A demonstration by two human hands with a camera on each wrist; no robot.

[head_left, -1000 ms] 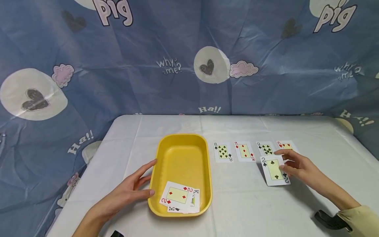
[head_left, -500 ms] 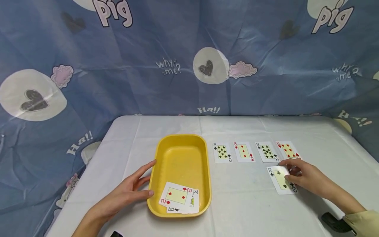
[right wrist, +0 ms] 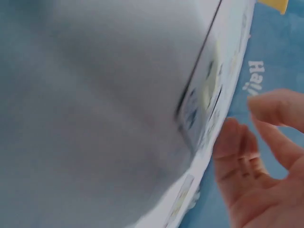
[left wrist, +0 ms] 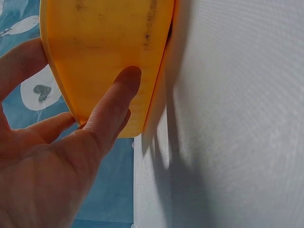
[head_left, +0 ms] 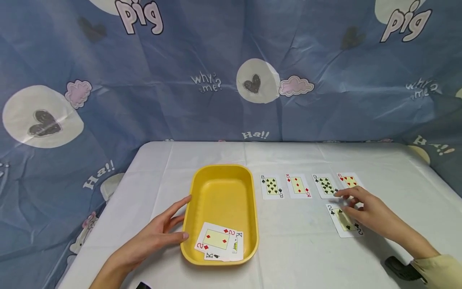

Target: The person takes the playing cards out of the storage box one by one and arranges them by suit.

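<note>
My left hand (head_left: 155, 237) rests against the left side of a yellow tray (head_left: 255, 208), fingers spread and fairly straight; the left wrist view shows the thumb on its outer wall (left wrist: 104, 28). A two of diamonds (head_left: 216, 237) overlaps a king of spades (head_left: 236, 251) inside the tray. On the table, a two of clubs (head_left: 341, 222) lies face up and slightly turned. My right hand (head_left: 375, 210) hovers over that card's upper right, covering part of it, with thumb and fingers apart and holding nothing. In the right wrist view, the hand (right wrist: 266, 175) appears clear of the card (right wrist: 197, 109).
Behind the two of clubs runs a row: eight of spades (head_left: 272, 187), three of diamonds (head_left: 298, 186), nine of clubs (head_left: 325, 186) and six of hearts (head_left: 349, 180), the last partly hidden by my right hand. A blue patterned cloth (head_left: 202, 108) hangs behind the white table (head_left: 296, 257).
My right hand lowered the two of clubs to the table, below the row, and let it go. It has since lifted slightly. The left hand and tray stay put.
</note>
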